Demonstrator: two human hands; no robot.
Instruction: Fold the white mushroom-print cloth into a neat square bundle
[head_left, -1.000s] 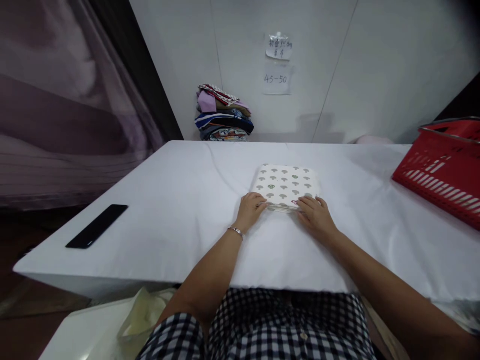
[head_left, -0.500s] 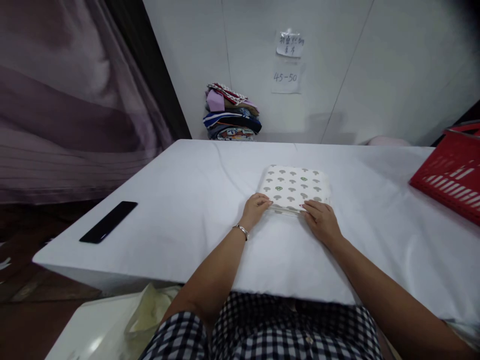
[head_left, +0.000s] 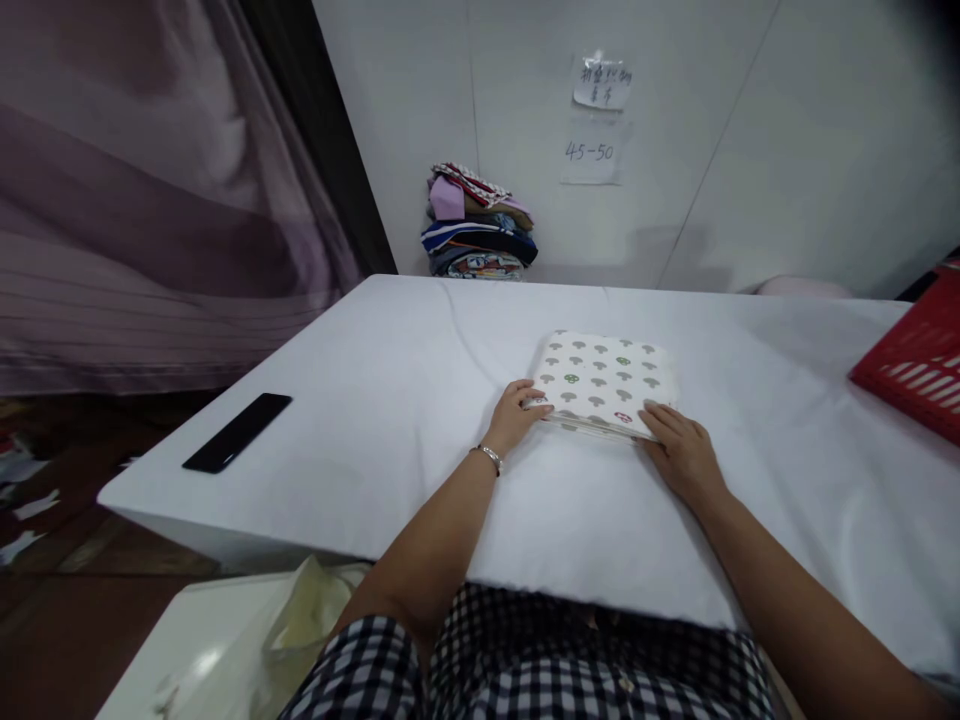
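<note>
A folded white cloth [head_left: 598, 378] printed with grey mushrooms, plus a few green ones and a red one, lies flat on the white-covered table [head_left: 360, 420]. Its layers show along the near edge. My left hand [head_left: 516, 415], with a bracelet at the wrist, grips the near left corner, its fingers bent at the edge. At the near right corner, my right hand [head_left: 686, 452] has its fingers on top of the cloth, and its thumb is mostly hidden by the edge.
A black phone [head_left: 238, 432] lies near the table's left edge. Behind the table rises a stack of folded fabrics [head_left: 480, 225] against the wall. A red basket [head_left: 915, 350] stands at the right. Below left, a pale bag [head_left: 300, 620] rests on a white surface.
My right hand has slid right along the near edge to the corner, uncovering a red mushroom print. My left hand stays at its corner. The view has shifted slightly.
</note>
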